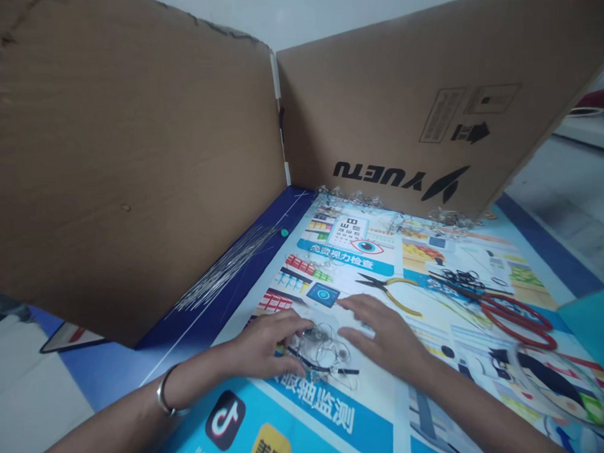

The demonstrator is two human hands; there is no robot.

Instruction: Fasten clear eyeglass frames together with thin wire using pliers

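A small tangle of thin, looped, clear and silvery wire [327,348] lies on the printed sheet, with a short black strip [343,371] along its near side. My left hand [271,345] reaches in from the left; thumb and fingers are apart, their tips at the tangle's left edge. Whether they touch it I cannot tell. On the other side, my right hand [384,337] is spread with nothing in it, its thumb beside the loops. Just beyond it lie pliers with yellow handles [402,294], jaws to the left.
Two cardboard panels [135,146] [387,110] stand upright at the back. Straight thin wires [225,266] lie left. Clear looped pieces [407,221] line the back panel's foot. Rightward are red-handled scissors [521,319], black loops [460,280] and a transparent round dish [560,385].
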